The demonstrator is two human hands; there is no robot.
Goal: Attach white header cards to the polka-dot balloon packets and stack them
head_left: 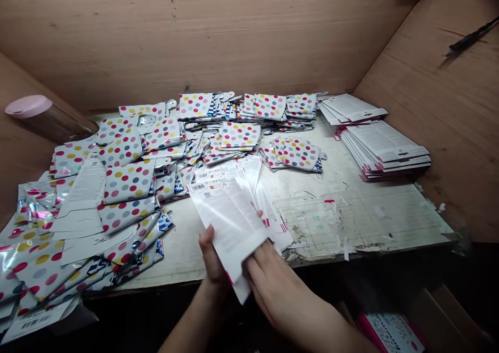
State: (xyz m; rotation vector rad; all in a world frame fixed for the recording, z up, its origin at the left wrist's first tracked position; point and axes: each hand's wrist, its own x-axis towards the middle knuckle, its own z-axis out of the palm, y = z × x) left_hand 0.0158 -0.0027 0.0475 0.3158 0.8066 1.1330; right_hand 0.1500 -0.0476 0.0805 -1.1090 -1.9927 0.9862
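Head camera — looks forward, down, close on hands (pixel 280 290)

Lateral travel leftward from the left hand (pixel 212 254) is obstructed: polka-dot foil packets (pixel 120 186) lie heaped across that side of the table (pixel 343 223), right up to the printed cards (pixel 230 223) held between both hands. The main hand passage runs rightward from the right hand (pixel 284 290), over the scuffed, paper-flecked front of the table, as far as the stacked white cards (pixel 384 150) at rear right (their pink edges mark the limit). A wooden panel (pixel 195 30) bounds the rear. Clearance below the front edge is probably limited, though the view there is too dark to confirm.
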